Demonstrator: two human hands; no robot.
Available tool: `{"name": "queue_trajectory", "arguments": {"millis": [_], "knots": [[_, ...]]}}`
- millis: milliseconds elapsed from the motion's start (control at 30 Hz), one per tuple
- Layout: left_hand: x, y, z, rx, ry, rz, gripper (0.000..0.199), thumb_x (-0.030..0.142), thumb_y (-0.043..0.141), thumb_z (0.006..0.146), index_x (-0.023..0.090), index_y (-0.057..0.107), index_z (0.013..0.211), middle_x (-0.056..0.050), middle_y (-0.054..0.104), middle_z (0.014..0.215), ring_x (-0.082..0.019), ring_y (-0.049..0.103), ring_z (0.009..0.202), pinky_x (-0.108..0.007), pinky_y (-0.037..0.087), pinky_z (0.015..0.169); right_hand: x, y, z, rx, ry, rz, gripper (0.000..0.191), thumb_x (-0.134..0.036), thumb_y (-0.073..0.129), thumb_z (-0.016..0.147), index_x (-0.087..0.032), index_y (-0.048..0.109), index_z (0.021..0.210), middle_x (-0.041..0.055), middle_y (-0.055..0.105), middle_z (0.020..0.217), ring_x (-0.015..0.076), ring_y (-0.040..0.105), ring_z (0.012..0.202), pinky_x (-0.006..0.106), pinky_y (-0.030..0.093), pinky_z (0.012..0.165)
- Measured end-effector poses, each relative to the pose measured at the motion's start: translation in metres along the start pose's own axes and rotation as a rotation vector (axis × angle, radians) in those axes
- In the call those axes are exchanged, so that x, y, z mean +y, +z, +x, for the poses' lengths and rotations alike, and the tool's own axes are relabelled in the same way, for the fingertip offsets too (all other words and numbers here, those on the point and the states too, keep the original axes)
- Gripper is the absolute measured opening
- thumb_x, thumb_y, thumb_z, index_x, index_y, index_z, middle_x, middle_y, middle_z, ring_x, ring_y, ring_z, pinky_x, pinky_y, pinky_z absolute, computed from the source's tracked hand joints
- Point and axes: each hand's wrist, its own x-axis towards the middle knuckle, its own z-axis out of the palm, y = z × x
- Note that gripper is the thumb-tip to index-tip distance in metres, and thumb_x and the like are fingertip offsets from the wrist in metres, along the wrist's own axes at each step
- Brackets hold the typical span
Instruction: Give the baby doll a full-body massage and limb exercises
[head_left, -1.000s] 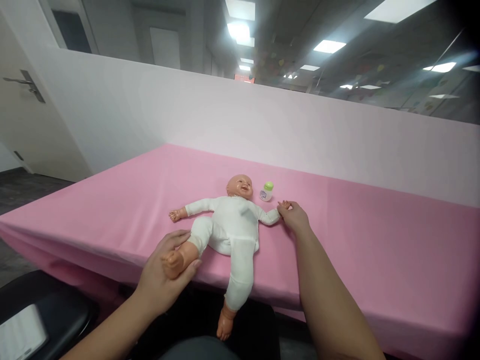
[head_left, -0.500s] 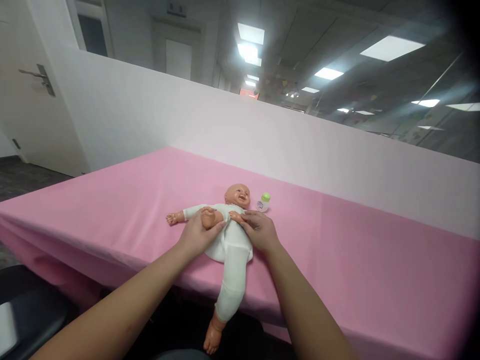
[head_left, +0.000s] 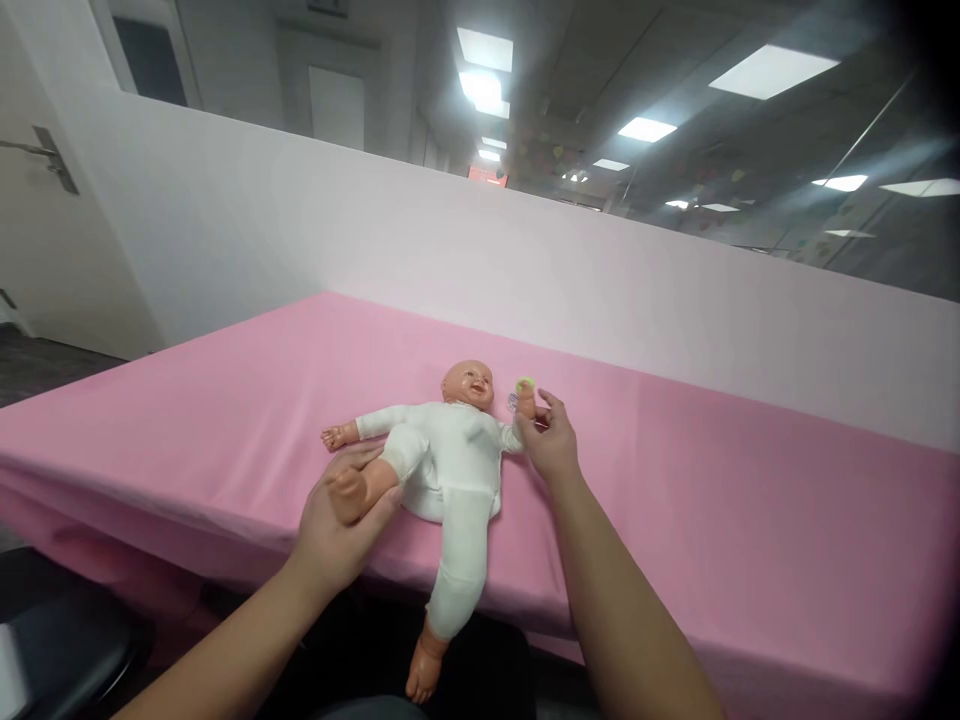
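Note:
A baby doll in a white suit lies on its back, its head toward the wall. One of its legs hangs over the table's near edge. My left hand is wrapped round the doll's other lower leg, whose bare foot points toward me. With my right hand I grip the doll's arm by its hand, held out to the right of the body. Behind that doll hand is a small baby bottle with a green cap, mostly hidden.
Pink cloth covers the table. A low white partition runs along its far side, with glass above. To the left stands a door; a black chair is at the lower left.
My left hand has drawn the doll's leg left and toward me, off its belly. My right hand has swung the doll's arm from its chest out to the right, in front of the bottle.

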Motion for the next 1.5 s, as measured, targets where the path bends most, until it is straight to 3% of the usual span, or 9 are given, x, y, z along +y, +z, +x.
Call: {"name": "queue_trajectory", "arguments": {"millis": [167, 267, 367, 467, 600, 767, 1100, 1367, 1500], "knots": [[-0.014, -0.025, -0.038, 0.029, 0.035, 0.146, 0.041, 0.039, 0.074, 0.091, 0.026, 0.063, 0.128, -0.008, 0.068, 0.131, -0.031, 0.068, 0.122, -0.046, 0.059, 0.103, 0.018, -0.024, 0.018, 0.144, 0.259, -0.072, 0.082, -0.047, 0.066, 0.090, -0.023, 0.033, 0.161, 0.0109, 0.072, 0.132, 0.0275, 0.071, 0.117, 0.037, 0.056, 0.100], [-0.022, -0.033, -0.056, 0.028, 0.042, 0.182, 0.040, 0.039, 0.075, 0.089, 0.026, 0.063, 0.125, -0.008, 0.066, 0.133, -0.032, 0.068, 0.122, -0.047, 0.059, 0.103, 0.026, -0.029, 0.022, 0.063, 0.409, -0.238, 0.083, -0.044, 0.061, 0.091, -0.020, 0.028, 0.164, 0.0152, 0.066, 0.143, 0.0312, 0.068, 0.125, 0.041, 0.055, 0.102], [-0.023, -0.037, -0.067, 0.017, 0.051, 0.179, 0.037, 0.038, 0.075, 0.089, 0.025, 0.062, 0.122, -0.009, 0.066, 0.132, -0.032, 0.069, 0.121, -0.048, 0.060, 0.103, 0.030, -0.029, 0.023, -0.060, 0.512, -0.357, 0.085, -0.042, 0.065, 0.086, -0.018, 0.036, 0.162, 0.0201, 0.070, 0.131, 0.0383, 0.072, 0.109, 0.048, 0.058, 0.091], [-0.021, -0.038, -0.068, 0.001, 0.043, 0.213, 0.039, 0.040, 0.073, 0.090, 0.025, 0.062, 0.125, -0.009, 0.067, 0.129, -0.031, 0.070, 0.117, -0.048, 0.061, 0.100, 0.028, -0.029, 0.022, -0.066, 0.530, -0.380, 0.088, -0.043, 0.064, 0.086, -0.016, 0.033, 0.163, 0.0221, 0.072, 0.122, 0.0398, 0.074, 0.099, 0.050, 0.058, 0.084], [-0.018, -0.034, -0.054, 0.011, 0.038, 0.218, 0.043, 0.042, 0.073, 0.091, 0.025, 0.062, 0.129, -0.009, 0.067, 0.129, -0.031, 0.070, 0.118, -0.046, 0.061, 0.099, 0.018, -0.025, 0.017, 0.086, 0.312, -0.282, 0.088, -0.048, 0.063, 0.090, -0.016, 0.028, 0.165, 0.0186, 0.071, 0.128, 0.0333, 0.072, 0.110, 0.043, 0.055, 0.095], [-0.011, -0.017, -0.019, 0.000, 0.056, 0.106, 0.044, 0.040, 0.076, 0.090, 0.024, 0.062, 0.129, -0.009, 0.066, 0.133, -0.031, 0.065, 0.128, -0.048, 0.054, 0.111, -0.004, -0.007, -0.001, 0.201, -0.047, -0.093, 0.080, -0.054, 0.073, 0.085, -0.022, 0.046, 0.153, 0.0105, 0.075, 0.118, 0.0238, 0.072, 0.092, 0.037, 0.058, 0.087], [0.008, 0.027, 0.041, -0.051, -0.035, 0.123, 0.046, 0.054, 0.078, 0.085, 0.021, 0.069, 0.115, -0.011, 0.072, 0.124, -0.033, 0.067, 0.121, -0.052, 0.052, 0.109, -0.023, 0.028, -0.023, -0.213, -0.543, -0.305, 0.030, -0.028, 0.072, 0.087, -0.026, 0.076, 0.117, 0.0048, 0.077, 0.113, 0.0271, 0.068, 0.105, 0.043, 0.052, 0.099], [-0.001, 0.035, 0.045, -0.102, -0.074, 0.110, 0.042, 0.050, 0.078, 0.084, 0.021, 0.070, 0.113, -0.009, 0.075, 0.121, -0.033, 0.071, 0.115, -0.050, 0.056, 0.104, -0.028, 0.022, -0.023, -0.313, -0.542, -0.341, 0.040, -0.018, 0.067, 0.085, -0.033, 0.077, 0.121, 0.0012, 0.078, 0.104, 0.0259, 0.067, 0.100, 0.042, 0.052, 0.098], [-0.004, 0.019, 0.029, -0.089, -0.075, 0.070, 0.050, 0.052, 0.079, 0.084, 0.021, 0.069, 0.122, -0.010, 0.074, 0.126, -0.033, 0.069, 0.121, -0.051, 0.054, 0.109, -0.021, 0.019, -0.018, -0.196, -0.483, -0.305, 0.040, -0.028, 0.066, 0.090, -0.028, 0.073, 0.129, 0.0057, 0.076, 0.116, 0.0277, 0.068, 0.107, 0.045, 0.053, 0.098]]}}
